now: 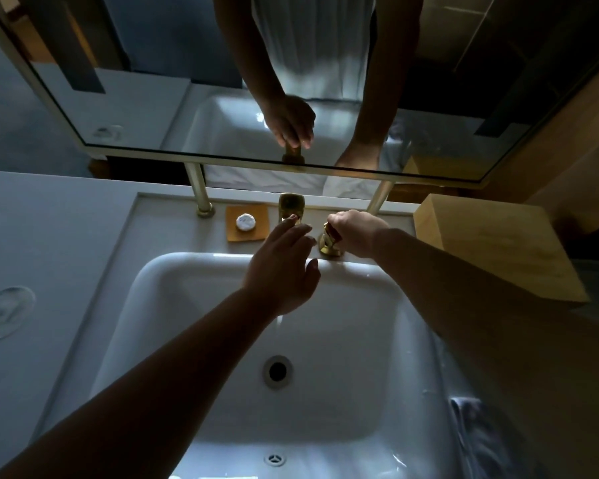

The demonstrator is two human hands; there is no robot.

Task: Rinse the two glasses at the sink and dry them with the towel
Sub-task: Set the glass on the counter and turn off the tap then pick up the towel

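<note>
Item, nearest: a glass [478, 440] at the sink's [173, 281] right rim, blurred. Item: a second glass [6, 312] on the counter [49, 219], left, well apart. We judge both slippery when wet and fragile (best held round the body). Item: our left hand [284, 267], open under the spout [291, 205]. Item: our right hand [357, 231], closed on the tap handle [331, 236]. No towel identified.
</note>
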